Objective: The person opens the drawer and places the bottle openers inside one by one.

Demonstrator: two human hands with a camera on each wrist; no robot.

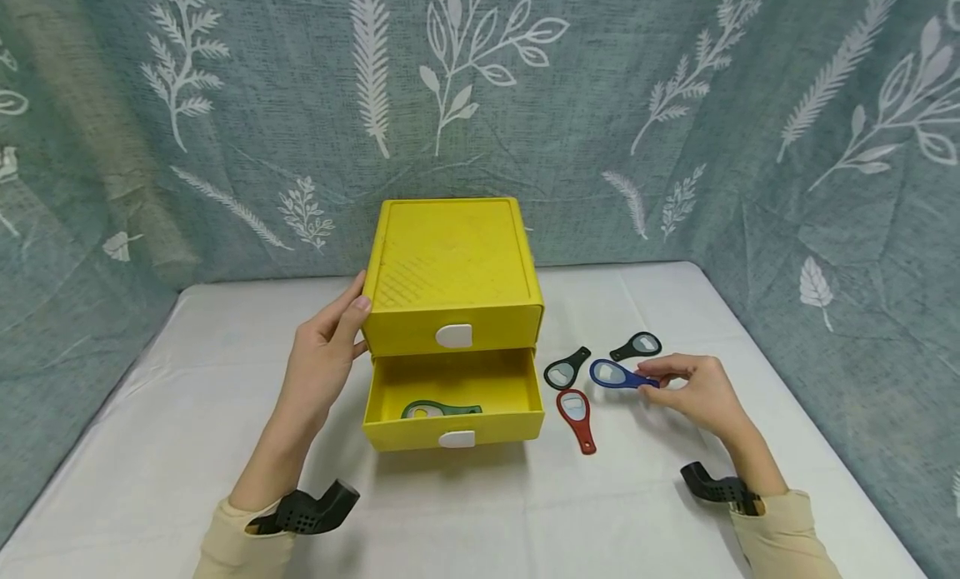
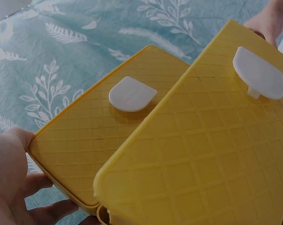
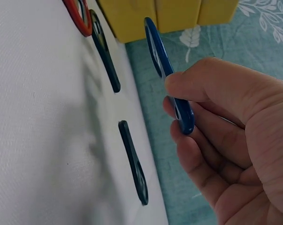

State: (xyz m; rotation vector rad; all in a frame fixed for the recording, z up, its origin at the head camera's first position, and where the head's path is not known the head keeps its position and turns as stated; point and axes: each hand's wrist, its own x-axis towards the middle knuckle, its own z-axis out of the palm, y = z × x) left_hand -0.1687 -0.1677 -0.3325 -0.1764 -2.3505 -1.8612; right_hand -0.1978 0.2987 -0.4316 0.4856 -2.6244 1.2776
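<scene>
My right hand (image 1: 693, 387) pinches the handle end of a blue bottle opener (image 1: 611, 374) between thumb and fingers, and its oval head points left. In the right wrist view, the blue bottle opener (image 3: 161, 56) is held up off the white cloth. My left hand (image 1: 322, 346) rests against the left side of a yellow two-drawer cabinet (image 1: 453, 262), its thumb at the front corner. The lower drawer (image 1: 412, 433) is pulled out. Inside it lies a green bottle opener (image 1: 450, 410), partly hidden by the drawer front. The upper drawer (image 1: 397, 336) is closed.
Right of the cabinet, a black bottle opener (image 1: 558, 375), another black bottle opener (image 1: 637, 346) and a red bottle opener (image 1: 576, 412) lie on the white tablecloth (image 1: 600, 512). A green leaf-patterned curtain (image 1: 300, 129) hangs behind and beside the table.
</scene>
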